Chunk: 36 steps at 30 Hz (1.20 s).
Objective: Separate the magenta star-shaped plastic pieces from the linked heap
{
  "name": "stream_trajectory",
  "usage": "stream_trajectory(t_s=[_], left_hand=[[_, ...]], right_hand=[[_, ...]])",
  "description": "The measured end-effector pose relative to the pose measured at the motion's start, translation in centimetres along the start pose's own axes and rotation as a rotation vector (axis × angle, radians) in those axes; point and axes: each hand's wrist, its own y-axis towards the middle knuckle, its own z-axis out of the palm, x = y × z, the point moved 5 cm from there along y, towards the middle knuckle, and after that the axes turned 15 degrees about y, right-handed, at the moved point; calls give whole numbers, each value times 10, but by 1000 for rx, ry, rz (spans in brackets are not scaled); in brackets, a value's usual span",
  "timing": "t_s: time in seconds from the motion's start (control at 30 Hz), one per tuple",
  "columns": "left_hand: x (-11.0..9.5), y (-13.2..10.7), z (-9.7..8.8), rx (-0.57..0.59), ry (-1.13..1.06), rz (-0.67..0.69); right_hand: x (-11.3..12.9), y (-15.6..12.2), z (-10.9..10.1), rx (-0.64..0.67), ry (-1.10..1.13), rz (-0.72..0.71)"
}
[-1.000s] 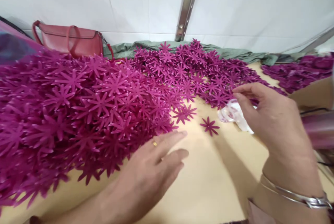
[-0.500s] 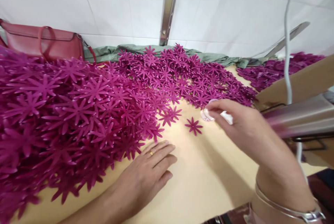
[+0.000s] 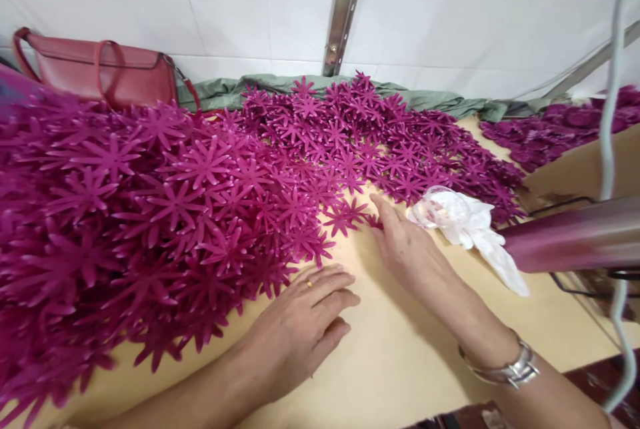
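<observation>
A big heap of magenta flower cut-outs (image 3: 165, 195) covers the left and back of the tan table (image 3: 400, 362). My left hand (image 3: 303, 322) lies flat on the table at the heap's near edge, fingers stretched out, a gold ring on one finger. My right hand (image 3: 405, 242) reaches forward with fingers extended flat, its fingertips over a single loose flower (image 3: 373, 220) that is mostly hidden under them. A crumpled clear plastic bag (image 3: 463, 222) lies just right of that hand, untouched.
A red handbag (image 3: 100, 72) stands against the white tiled wall at back left, a green cloth (image 3: 280, 85) along the wall. A cardboard box (image 3: 575, 169) with more purple pieces sits at right. A metal machine arm (image 3: 575, 239) and a cable (image 3: 610, 149) hang at right.
My right hand let go of the plastic bag and moved left and down onto the loose flower. The left hand stayed flat. The camera swung slightly.
</observation>
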Motion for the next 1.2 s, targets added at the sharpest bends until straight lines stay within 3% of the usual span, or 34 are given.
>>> stream_trajectory(t_s=[0.13,0.3,0.43,0.53,0.67,0.77,0.87,1.0,1.1,1.2], left_hand=[[-3,2,-2,30,-9,23],[-6,2,-6,1,18,53],[-4,2,-8,-17,10,20],[2,2,-6,-12,27,-96],[14,-3,-2,-56,126,-259],[27,-6,0,-92,194,-337],[44,-7,-4,-151,245,-428],[63,-8,-16,-301,286,-564],[72,-8,-22,-369,285,-606],[80,-8,-27,-397,286,-629]], right_hand=[[17,22,17,143,58,13],[28,36,31,138,165,-2],[31,36,32,146,390,-47],[55,30,31,236,500,-160],[96,31,26,304,266,-172],[114,47,8,211,-50,-193],[97,71,-17,103,-103,-52],[31,97,-41,-153,51,120],[-9,107,-30,-179,101,94],[-25,109,-12,-146,121,67]])
